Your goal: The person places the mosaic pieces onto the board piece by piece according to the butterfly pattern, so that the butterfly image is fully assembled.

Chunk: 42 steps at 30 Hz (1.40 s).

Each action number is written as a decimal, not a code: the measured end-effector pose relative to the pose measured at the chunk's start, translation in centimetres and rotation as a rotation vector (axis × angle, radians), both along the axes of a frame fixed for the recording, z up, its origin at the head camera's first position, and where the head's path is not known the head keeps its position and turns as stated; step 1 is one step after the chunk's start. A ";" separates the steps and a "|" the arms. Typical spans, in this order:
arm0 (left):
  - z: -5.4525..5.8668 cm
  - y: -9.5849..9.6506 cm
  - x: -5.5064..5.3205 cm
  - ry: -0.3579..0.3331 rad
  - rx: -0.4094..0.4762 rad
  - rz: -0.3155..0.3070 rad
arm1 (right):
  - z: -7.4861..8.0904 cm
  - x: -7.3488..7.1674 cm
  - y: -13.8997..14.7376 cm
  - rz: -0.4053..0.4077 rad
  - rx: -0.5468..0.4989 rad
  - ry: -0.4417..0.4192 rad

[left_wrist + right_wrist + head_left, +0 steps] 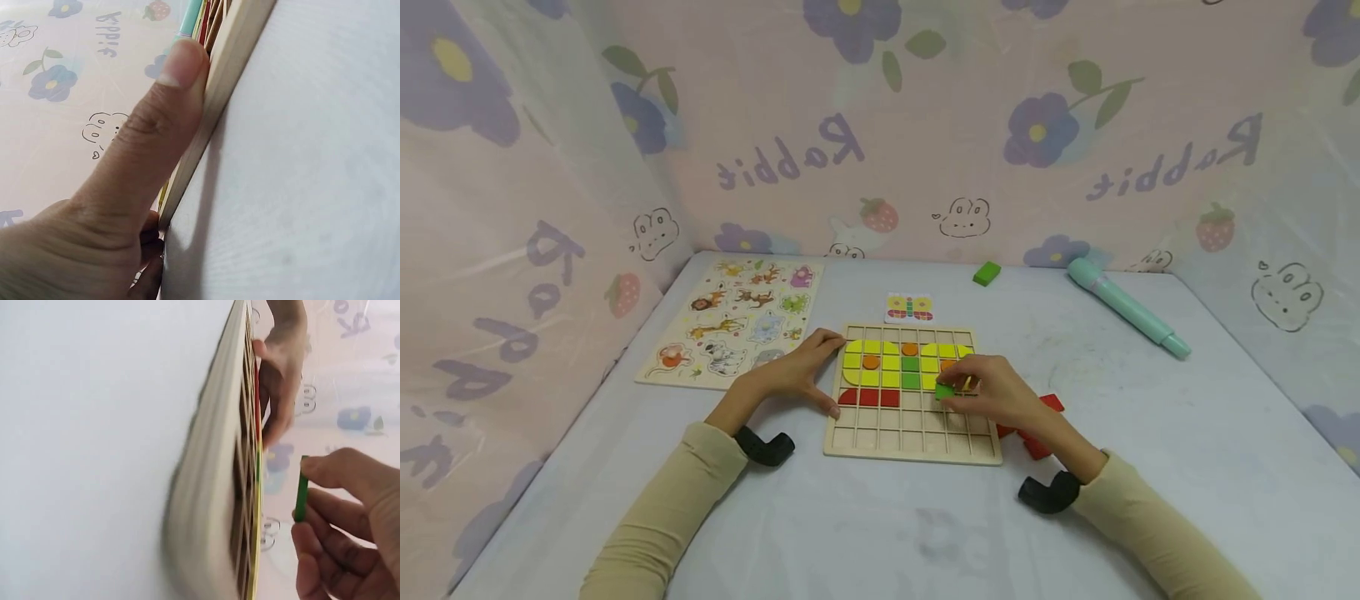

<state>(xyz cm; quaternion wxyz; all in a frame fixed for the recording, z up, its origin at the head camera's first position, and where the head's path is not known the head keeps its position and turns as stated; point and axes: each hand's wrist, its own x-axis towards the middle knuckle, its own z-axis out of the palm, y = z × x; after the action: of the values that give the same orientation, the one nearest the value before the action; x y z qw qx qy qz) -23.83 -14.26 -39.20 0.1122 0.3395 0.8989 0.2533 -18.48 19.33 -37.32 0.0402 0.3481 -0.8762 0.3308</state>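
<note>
My right hand (pixel 992 387) pinches a small green square tile (pixel 302 495) between thumb and fingertips, held up over the right part of the wooden grid board (pixel 913 446). At the board's left side rests my left hand (pixel 793 372), spread along the edge; its thumb (pixel 156 119) presses on the rim. On the grid lie yellow tiles (pixel 852 360) in two wing-like blocks, with orange rounds (pixel 871 362) among them. Green tiles (pixel 910 372) form a short column in the middle, and a row of red tiles (pixel 868 397) sits below the left yellow block.
Behind the board lies a butterfly pattern card (pixel 909 308). Loose red tiles (pixel 1037 448) lie by the right wrist, partly hidden. A green block (pixel 987 273) and a mint-coloured pen-shaped item (pixel 1127 308) are at the back. An animal puzzle board (pixel 737 321) is on the left.
</note>
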 end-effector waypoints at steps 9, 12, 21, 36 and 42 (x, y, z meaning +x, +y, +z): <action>-0.2 0.0 -0.1 0.008 0.002 0.002 | -0.6 -1.1 -3.7 -0.018 0.101 -0.047; -0.1 0.0 -0.1 0.001 -0.011 0.006 | -0.8 -1.3 -4.1 -0.010 0.104 -0.058; -0.1 0.0 -0.1 0.009 -0.017 0.009 | -1.2 -1.5 -4.3 0.013 0.114 -0.059; 0.0 0.2 -0.1 0.005 -0.005 0.000 | 0.7 -1.3 1.4 -0.072 0.059 -0.025; -0.2 0.1 -0.2 0.010 -0.004 -0.005 | 0.7 -0.3 5.4 -0.165 0.096 0.026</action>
<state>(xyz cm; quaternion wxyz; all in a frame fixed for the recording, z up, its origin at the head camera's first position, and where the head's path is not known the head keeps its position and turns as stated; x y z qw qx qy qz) -24.01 -14.19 -39.38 0.1091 0.3426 0.8992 0.2493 -18.79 24.73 -36.62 0.0621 0.2803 -0.9163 0.2793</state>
